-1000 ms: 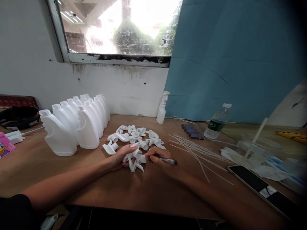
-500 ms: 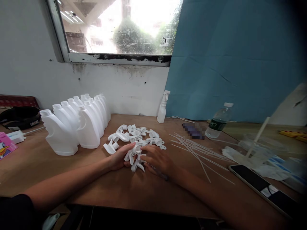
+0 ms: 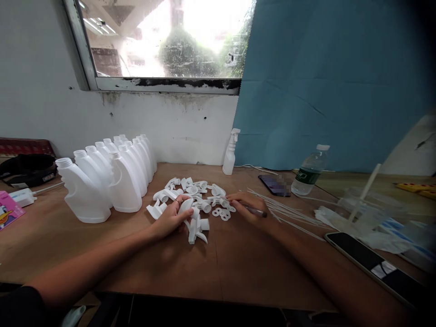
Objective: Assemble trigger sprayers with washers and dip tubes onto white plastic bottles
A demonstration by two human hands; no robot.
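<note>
Through the head camera, I have my left grip (image 3: 175, 218) closed around a white spray head (image 3: 186, 209), thumb laid along its upper side. My right grip (image 3: 250, 209) is pinched around a slim pen-like tool (image 3: 255, 210), its butt angled back to the right. The fingertips hover by a small cluster of white washers (image 3: 225, 214); contact is too fine to tell.

Just below the left grip, a second spray head (image 3: 195, 231) lies on the brown surface (image 3: 238, 268), trigger towards me. Beyond both grips, a loose heap of spray heads (image 3: 192, 190) covers the middle.

Left of the heap: pale bottles (image 3: 126, 186) stand upright in two rows, threaded necks up. Behind, near the wall, one spray bottle (image 3: 229, 159) stands with its trigger head on.

Right side: thin white tubes (image 3: 289, 210) fan out, partly hidden behind my right grip. Further off, a dark phone (image 3: 272, 185) lies beside a water bottle (image 3: 308, 175). Nearer, a larger phone (image 3: 364, 259) rests at the right, by a clear cup and crumpled tissue.
</note>
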